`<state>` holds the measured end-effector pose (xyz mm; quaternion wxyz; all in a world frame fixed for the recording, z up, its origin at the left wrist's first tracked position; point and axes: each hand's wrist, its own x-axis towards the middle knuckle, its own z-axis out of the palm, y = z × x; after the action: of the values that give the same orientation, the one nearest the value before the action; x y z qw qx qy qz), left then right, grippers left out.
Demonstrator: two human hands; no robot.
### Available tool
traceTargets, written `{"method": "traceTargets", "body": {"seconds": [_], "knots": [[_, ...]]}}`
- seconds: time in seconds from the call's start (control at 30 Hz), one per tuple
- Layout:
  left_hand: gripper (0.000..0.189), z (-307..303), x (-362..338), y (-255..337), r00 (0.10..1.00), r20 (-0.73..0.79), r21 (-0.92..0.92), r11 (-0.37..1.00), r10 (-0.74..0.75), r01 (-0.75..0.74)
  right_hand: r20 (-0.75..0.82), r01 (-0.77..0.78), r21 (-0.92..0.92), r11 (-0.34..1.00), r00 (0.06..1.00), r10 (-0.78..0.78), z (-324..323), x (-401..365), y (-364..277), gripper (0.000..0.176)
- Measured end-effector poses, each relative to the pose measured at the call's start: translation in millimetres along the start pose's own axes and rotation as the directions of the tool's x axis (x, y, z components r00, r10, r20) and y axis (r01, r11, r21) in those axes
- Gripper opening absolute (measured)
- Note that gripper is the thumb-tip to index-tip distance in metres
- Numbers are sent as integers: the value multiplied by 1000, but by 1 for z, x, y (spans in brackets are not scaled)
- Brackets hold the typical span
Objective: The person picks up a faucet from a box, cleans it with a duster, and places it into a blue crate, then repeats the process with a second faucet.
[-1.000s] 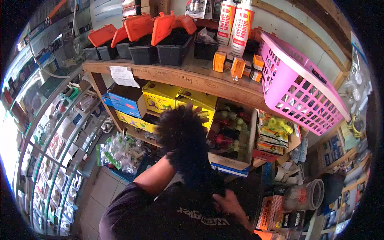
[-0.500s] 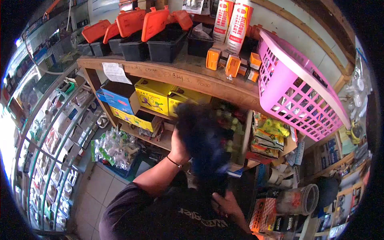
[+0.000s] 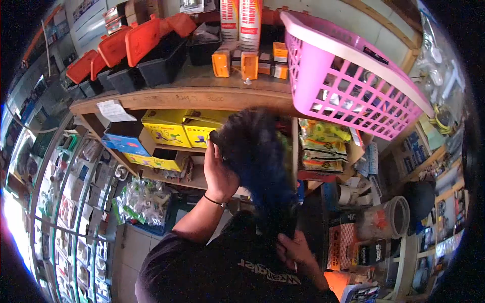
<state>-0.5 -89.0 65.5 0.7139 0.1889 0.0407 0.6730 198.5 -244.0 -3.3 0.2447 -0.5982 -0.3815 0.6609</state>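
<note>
A fluffy black and blue feather duster (image 3: 265, 161) stands upright in front of my chest, blurred by motion. Low against the dark shirt, my right hand (image 3: 298, 248) is closed around its lower end, where the handle blends into the black cloth. My left hand (image 3: 220, 174), with a dark bracelet at the wrist, is raised along the duster's left side. One finger is stretched upward there; the other fingers are partly hidden by the feathers. Behind the duster are yellow boxes (image 3: 169, 132) on the shelf.
A pink basket (image 3: 348, 65) overhangs the wooden shelf (image 3: 202, 98). Black bins (image 3: 164, 63) with orange lids, silicone sealant tubes (image 3: 249, 22) and small orange boxes (image 3: 221, 64) stand on top. A glass display rack (image 3: 76, 227) is at left, a clear tub (image 3: 386, 219) at right.
The view has shifted, so the shelf and basket appear further left and higher. The duster stays in my right hand, its feathers moving, and my left hand's palm shows more.
</note>
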Motion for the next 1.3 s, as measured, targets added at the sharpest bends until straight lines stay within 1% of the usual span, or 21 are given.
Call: {"method": "traceTargets", "body": {"seconds": [0.07, 0.17, 0.27, 0.33, 0.4, 0.47, 0.53, 0.6, 0.7, 0.77, 0.8, 0.87, 0.93, 1.0, 1.03, 1.1, 1.17, 1.2, 1.23, 1.27, 1.3], "knots": [[52, -6, 8, -14, 918, 276, 706, 588, 285, -395, -15, 126, -252, 959, 991, -134, 2, -4, 0, 37], [49, 23, 12, -2, 987, -98, 513, 843, -129, 161, 23, 193, -424, 885, 979, -202, -9, -9, -12, 40], [49, 21, 9, -20, 996, -26, -5, 996, 84, -84, -13, 83, -243, 966, 996, -88, -23, -8, -21, 43], [49, 11, 8, -23, 989, -129, -22, 997, 69, -72, -59, 9, -129, 992, 998, -17, -31, -4, -21, 45], [49, 0, 16, -24, 983, 134, 737, 650, 125, -184, 173, 121, -522, 845, 984, -34, -37, 2, -26, 43], [50, 4, 5, -25, 984, 101, 530, 829, 144, -176, 172, 273, -492, 826, 961, -215, -40, -1, -25, 44], [50, -5, 1, -37, 938, 222, -141, 961, 265, -238, 156, 407, -462, 788, 912, -379, -46, -11, -37, 45], [50, 21, -8, -42, 933, -201, -26, 950, 299, -310, -28, 44, -247, 968, 998, -52, -49, -36, -60, 48], [47, 25, -5, -58, 955, -24, -151, 943, 297, -297, -10, -28, -708, 706, 1000, 30, -68, -44, -50, 48], [43, 33, -5, -66, 970, -97, 480, 864, 224, -152, -40, 44, -639, 768, 995, -90, -70, -59, -46, 49], [43, 37, -3, -68, 972, -99, 475, 869, 211, -140, -65, 146, -569, 809, 973, -221, -70, -64, -44, 49], [49, 42, -3, -68, 955, -116, -123, 950, 272, -286, -126, 111, -510, 853, 971, -202, -79, -66, -29, 49], [48, 44, -4, -75, 958, -103, -255, 924, 266, -284, -164, 91, -459, 884, 969, -185, -82, -67, -21, 49], [49, 53, -13, -75, 953, -45, 573, 789, 300, -221, 75, 255, -705, 662, 955, -288, -78, -70, -16, 50], [49, 60, -13, -62, 963, -244, 268, 962, 113, -45, 86, 262, -704, 660, 954, -287, -75, -72, -14, 50], [47, 43, -23, -58, 977, -166, 64, 990, 135, -125, -131, 25, -593, 805, 983, -128, -70, -78, -12, 49], [44, 39, -40, -49, 964, -189, -148, 966, 185, -214, -81, 140, -476, 868, 976, -202, -48, -81, -30, 47], [44, 21, -45, -47, 960, -200, -132, 965, 198, -226, -60, 246, -339, 908, 958, -282, -38, -82, -34, 46], [44, -9, -47, -48, 907, -56, 487, 805, 417, -340, 27, 170, -497, 851, 983, -180, -44, -75, -22, 41], [45, 3, -53, -33, 849, 189, 884, 291, 493, -365, 52, 182, -495, 850, 982, -181, -43, -66, -9, 41], [46, 21, -73, -19, 948, -64, 608, 765, 312, -211, 211, 255, -576, 777, 964, -160, -41, -59, 3, 41]]}}
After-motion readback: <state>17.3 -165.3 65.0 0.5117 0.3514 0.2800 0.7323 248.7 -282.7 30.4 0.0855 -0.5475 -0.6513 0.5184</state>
